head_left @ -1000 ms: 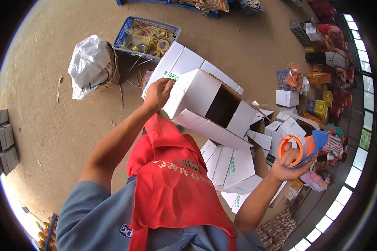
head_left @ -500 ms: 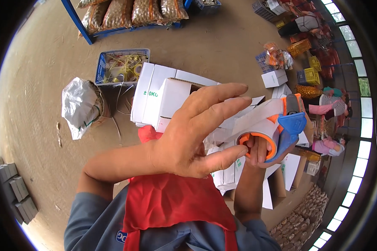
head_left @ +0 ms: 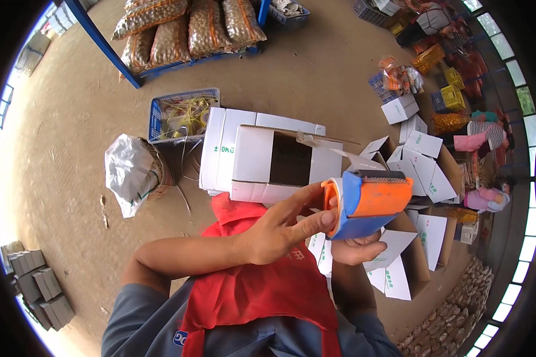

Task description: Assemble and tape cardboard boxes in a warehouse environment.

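A blue and orange tape dispenser is held up in front of my red apron, its serrated cutting edge along the top. From below and behind, my right hand grips it, with part of the fingers hidden behind the body. The thumb and forefinger of my left hand close on its left side, by the tape roll, most of which is out of sight. Just beyond my hands lies a white carton with a dark opening in its top. A strip of clear tape seems to stick up at that opening.
Flat white cartons are stacked behind the carton, and open cartons crowd the right. A blue crate of straps and a white sack stand left. Filled sacks lie on a blue rack. Other people sit far right.
The dispenser has turned, so its orange and blue outside faces me instead of the roll's open side. My left hand, spread and apart before, has come down onto it. The view has shifted slightly.
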A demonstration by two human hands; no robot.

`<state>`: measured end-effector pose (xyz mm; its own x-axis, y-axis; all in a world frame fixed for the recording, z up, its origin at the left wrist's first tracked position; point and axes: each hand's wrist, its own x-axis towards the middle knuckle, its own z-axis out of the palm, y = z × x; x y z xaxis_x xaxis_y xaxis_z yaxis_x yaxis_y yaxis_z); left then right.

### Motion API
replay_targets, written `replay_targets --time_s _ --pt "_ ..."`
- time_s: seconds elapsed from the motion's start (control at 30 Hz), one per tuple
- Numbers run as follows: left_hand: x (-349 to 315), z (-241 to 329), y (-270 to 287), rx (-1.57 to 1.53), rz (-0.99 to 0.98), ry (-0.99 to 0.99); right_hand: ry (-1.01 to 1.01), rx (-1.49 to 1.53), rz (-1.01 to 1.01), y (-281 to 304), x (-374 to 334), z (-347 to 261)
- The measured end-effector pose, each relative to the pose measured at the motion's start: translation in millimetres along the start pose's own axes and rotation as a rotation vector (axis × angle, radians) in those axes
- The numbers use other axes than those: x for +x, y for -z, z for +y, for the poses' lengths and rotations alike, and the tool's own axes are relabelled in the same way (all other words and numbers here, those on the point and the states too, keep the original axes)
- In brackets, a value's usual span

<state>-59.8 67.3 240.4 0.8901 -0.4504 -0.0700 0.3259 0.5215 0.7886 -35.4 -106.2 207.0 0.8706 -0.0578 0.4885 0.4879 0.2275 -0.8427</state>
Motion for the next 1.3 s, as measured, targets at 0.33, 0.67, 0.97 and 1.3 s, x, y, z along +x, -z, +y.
replay_targets --time_s 0.33,0.67,0.97,1.3 --pt "-23.7 -10.6 13.7 -0.121 0.027 -0.017 0.098 -0.398 -0.504 6.2 9.8 -14.7" --pt "-48.2 1.1 34.6 0.273 0.215 -0.196 0.166 -0.350 -0.435 11.0 17.2 5.0" --pt "-60.9 -2.6 40.4 0.157 0.181 -0.090 -0.318 0.073 -0.417 -13.7 -4.1 15.5" --pt "-77.8 -7.4 41.6 0.401 0.263 -0.112 -0.158 -0.418 -0.583 25.7 4.9 21.2"
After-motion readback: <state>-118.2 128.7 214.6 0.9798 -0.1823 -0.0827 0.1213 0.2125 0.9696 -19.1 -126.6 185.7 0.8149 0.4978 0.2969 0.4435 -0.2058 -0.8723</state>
